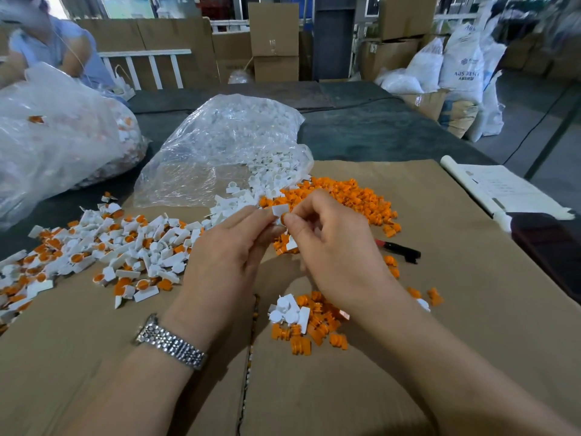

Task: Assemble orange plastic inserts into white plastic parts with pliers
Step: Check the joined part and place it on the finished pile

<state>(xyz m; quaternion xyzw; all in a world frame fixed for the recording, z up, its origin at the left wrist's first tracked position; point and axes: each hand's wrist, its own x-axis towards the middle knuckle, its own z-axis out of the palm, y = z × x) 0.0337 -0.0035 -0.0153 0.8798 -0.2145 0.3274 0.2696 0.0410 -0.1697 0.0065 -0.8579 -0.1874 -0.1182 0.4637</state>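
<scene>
We note the left hand (pixel 232 247) and right hand (pixel 333 247) both pinching one white part (pixel 280 211) above the cardboard-covered bench (pixel 440 309); each grip narrow, orange insert (pixel 283 219) at the fingertips.

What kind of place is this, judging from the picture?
Probably a small factory or warehouse workshop doing hand assembly. Loose heaps of small orange plastic inserts and white plastic parts lie on a flattened brown cardboard sheet, with stacked brown cardboard boxes and white resin sacks behind.

Bare forearms; silver, seemingly metal-link watch (pixel 171 343) on left wrist.
</scene>
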